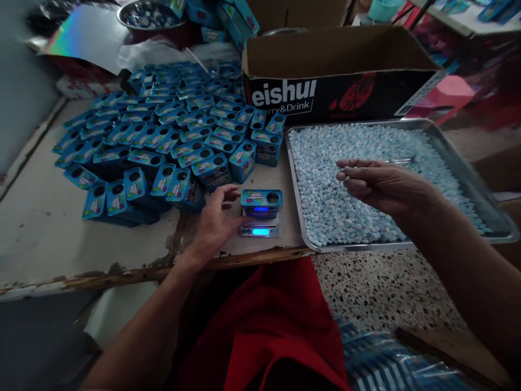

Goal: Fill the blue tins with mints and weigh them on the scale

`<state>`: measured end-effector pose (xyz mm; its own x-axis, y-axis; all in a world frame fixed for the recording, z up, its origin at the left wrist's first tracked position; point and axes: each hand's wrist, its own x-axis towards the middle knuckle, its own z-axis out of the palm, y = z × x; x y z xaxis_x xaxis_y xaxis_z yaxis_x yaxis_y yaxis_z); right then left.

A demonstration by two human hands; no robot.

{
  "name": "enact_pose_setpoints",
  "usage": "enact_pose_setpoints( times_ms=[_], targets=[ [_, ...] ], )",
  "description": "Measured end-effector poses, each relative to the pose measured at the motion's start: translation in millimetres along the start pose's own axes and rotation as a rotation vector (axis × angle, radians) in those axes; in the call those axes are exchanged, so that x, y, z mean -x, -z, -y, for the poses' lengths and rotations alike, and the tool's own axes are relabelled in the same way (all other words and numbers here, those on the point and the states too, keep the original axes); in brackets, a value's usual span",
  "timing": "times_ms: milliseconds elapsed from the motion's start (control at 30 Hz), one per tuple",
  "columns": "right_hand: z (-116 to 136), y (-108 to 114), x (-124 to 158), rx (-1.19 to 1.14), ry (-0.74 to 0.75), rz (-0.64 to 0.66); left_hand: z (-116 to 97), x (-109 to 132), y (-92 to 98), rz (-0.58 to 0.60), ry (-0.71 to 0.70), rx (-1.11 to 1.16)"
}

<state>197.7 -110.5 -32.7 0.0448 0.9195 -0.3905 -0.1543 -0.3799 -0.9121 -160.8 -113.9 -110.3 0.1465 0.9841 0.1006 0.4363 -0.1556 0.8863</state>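
A small blue candy box [261,199] with a round dark hole in its top stands on a small digital scale [272,231] with a lit display. My left hand [217,220] is just left of them, fingers apart and curved, the thumb at the scale's side; whether it touches cannot be made out. Over the tray, my right hand [378,182] is pinched, with a few pale candies at its fingertips. Beneath it, pale blue and white candies [342,217] fill the wide metal tray [303,222].
Many similar blue boxes [179,138] stand packed together on the worn table [36,233]. Behind the tray is an open black-printed cardboard box [325,98]. A metal bowl [148,16] stands at the back left. Plastic-wrapped blue items [391,358] lie below the table's edge.
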Motion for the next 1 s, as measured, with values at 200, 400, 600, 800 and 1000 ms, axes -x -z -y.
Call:
enact_pose_setpoints(
  times_ms=[200,400,600,800,1000],
  targets=[
    [4,-64,10,0.254,0.24,0.221,1,2,-3.8,0.026,-0.012,0.032],
    [-6,-123,1,0.569,0.49,0.389,13,5,3.9,-0.03,-0.025,-0.004],
    [-7,-122,1,0.803,0.628,0.368,24,6,22.0,-0.037,-0.002,-0.025],
    [0,-131,5,0.895,0.687,0.365,18,7,27.0,-0.04,-0.029,0.002],
    [-8,-142,12,0.999,0.826,0.294,24,10,31.0,-0.026,-0.034,0.0]
  ],
)
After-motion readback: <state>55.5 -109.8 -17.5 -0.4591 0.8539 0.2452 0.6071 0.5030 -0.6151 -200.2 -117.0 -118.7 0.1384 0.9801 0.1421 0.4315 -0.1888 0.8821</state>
